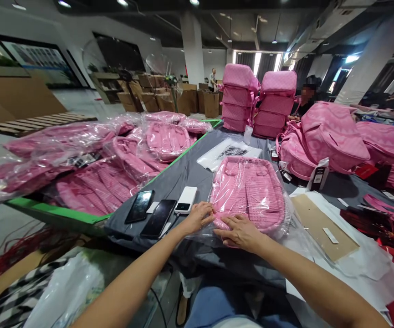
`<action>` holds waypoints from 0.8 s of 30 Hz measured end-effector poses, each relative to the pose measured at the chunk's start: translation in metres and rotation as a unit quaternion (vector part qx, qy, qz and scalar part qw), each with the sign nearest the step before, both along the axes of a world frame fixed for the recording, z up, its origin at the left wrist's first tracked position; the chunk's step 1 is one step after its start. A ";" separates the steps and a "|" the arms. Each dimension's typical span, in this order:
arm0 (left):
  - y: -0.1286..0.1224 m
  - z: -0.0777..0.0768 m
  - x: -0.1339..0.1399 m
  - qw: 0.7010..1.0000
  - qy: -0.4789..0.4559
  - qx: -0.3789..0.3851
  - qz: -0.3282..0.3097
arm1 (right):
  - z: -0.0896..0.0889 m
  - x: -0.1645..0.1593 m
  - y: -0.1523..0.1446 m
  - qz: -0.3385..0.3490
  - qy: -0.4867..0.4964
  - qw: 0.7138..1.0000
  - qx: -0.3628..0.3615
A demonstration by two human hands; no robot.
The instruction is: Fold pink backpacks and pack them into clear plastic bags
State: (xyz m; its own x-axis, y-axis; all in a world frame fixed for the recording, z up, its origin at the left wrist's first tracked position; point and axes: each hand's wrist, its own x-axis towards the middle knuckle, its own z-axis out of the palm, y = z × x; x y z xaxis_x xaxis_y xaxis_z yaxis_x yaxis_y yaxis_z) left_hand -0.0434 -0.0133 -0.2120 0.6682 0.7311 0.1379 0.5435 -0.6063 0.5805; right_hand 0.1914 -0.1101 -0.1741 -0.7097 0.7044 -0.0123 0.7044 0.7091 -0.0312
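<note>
A pink backpack (265,191) lies flat on the table in front of me, inside a clear plastic bag (287,214). My left hand (200,217) rests at the near left corner of the bagged backpack, its fingers slightly bent and apart against the edge; its thumb is hidden. On the near edge, my right hand (241,233) lies palm down with fingers spread over the plastic. Just left of my left hand are a white power bank (186,199) with a small display and two dark phones, one nearer (159,218) and one farther (140,206).
At left, a green-edged bin (90,217) holds several bagged pink backpacks. Stacked pink backpacks (239,98) rise at the table's far end, with more loose ones (330,136) at right. Clear bags (227,152) lie behind; brown cardboard (323,223) lies right. A person (311,93) is beyond the stacks.
</note>
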 end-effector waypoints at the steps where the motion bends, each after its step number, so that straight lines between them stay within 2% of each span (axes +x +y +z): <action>1: 0.000 0.001 0.000 1.000 -0.001 -0.002 0.001 | 0.005 0.000 -0.002 -0.006 0.006 1.000 -0.009; 4: 0.001 0.003 0.001 1.000 -0.005 -0.014 0.001 | 0.019 -0.001 -0.010 -0.039 0.058 0.998 -0.005; 7: 0.003 0.006 0.002 0.999 -0.014 -0.029 0.004 | 0.020 -0.005 -0.014 -0.080 0.097 0.991 0.033; 12: 0.002 0.016 0.004 0.996 -0.049 -0.073 0.021 | 0.008 -0.018 -0.002 -0.060 0.023 0.998 -0.003; 16: 0.003 0.029 0.005 0.983 -0.102 -0.139 0.055 | 0.018 -0.015 -0.003 -0.066 0.038 0.997 0.007; 19: 0.012 0.034 -0.002 0.964 -0.160 -0.166 0.132 | 0.019 0.000 -0.037 -0.073 0.169 0.979 0.083; 21: 0.020 0.032 -0.007 0.946 -0.192 -0.175 0.192 | 0.008 0.019 -0.075 -0.100 0.285 0.945 0.123; 24: 0.028 0.024 -0.008 0.920 -0.215 -0.213 0.249 | -0.024 0.058 -0.138 -0.214 0.400 0.888 0.074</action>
State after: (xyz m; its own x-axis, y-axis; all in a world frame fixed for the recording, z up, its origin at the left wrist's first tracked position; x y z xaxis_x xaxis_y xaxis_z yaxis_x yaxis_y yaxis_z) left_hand -0.0509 0.0151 -0.1876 0.1868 0.9806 -0.0590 0.3569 -0.0118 0.9340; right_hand 0.2492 -0.2478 -0.1980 -0.1165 0.8637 0.4904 0.7056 0.4195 -0.5711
